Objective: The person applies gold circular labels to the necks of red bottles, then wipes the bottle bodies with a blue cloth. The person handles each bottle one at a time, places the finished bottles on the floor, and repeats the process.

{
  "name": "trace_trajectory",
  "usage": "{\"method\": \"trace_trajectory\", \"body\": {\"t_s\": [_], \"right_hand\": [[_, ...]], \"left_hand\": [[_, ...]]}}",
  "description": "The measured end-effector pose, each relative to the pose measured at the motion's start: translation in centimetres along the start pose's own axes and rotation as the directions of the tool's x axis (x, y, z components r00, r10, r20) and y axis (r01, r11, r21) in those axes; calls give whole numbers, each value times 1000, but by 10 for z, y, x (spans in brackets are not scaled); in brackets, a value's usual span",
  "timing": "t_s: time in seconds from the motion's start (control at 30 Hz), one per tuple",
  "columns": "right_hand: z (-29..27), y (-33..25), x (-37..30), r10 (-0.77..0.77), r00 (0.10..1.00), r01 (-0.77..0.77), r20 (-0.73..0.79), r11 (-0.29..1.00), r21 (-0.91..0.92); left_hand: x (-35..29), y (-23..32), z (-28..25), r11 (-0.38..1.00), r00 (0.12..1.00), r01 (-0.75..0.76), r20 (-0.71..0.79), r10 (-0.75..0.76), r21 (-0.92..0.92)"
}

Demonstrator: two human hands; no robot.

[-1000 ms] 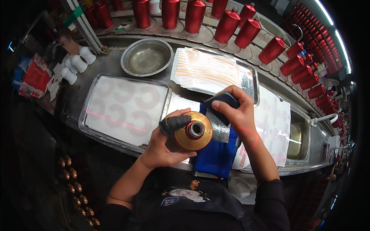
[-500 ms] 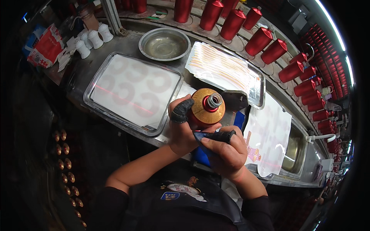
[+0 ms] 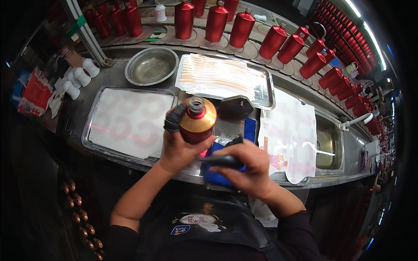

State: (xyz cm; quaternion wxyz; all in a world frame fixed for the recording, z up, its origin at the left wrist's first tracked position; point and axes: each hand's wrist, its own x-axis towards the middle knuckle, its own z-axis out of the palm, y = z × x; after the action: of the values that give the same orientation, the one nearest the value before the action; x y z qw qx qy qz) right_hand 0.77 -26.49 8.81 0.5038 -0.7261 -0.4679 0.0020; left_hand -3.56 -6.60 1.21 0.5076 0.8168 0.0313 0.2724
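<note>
While the left hand (image 3: pixel 179 150) clasps a red-and-gold bottle (image 3: pixel 202 122) over the metal tabletop (image 3: pixel 114 76), the right hand (image 3: pixel 253 169), angled leftward, grips a dark tool (image 3: pixel 227 162) near the bottle's lower end. Red bottles (image 3: pixel 216 24) line a conveyor (image 3: pixel 163 42) behind. The tool is blurred, and the held bottle's base is hidden from view.

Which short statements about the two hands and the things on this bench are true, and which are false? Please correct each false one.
1. The left hand holds a bottle. True.
2. The right hand is empty. False: it holds a dark tool.
3. The metal bowl stands left of the sink. True.
4. The tap is black. False: it is white.
</note>
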Motion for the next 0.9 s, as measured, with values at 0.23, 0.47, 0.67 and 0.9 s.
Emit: {"method": "trace_trajectory", "body": {"t_s": [0.23, 0.47, 0.67, 0.9], "right_hand": [[-44, 35, -51, 824, 564, -709, -42, 511, 486], [-35, 47, -94, 753, 656, -727, 54, 611, 314], [-33, 69, -83, 743, 661, -737, 107, 616, 276], [-28, 78, -86, 711, 691, -697, 130, 606, 384]], "left_hand": [[17, 56, 11, 836, 869, 441, 390, -306, -326], [16, 44, 71, 793, 707, 605, 510, -490, -76], [31, 48, 71, 803, 717, 596, 431, -548, 29], [14, 51, 58, 926, 837, 376, 417, -355, 32]]}}
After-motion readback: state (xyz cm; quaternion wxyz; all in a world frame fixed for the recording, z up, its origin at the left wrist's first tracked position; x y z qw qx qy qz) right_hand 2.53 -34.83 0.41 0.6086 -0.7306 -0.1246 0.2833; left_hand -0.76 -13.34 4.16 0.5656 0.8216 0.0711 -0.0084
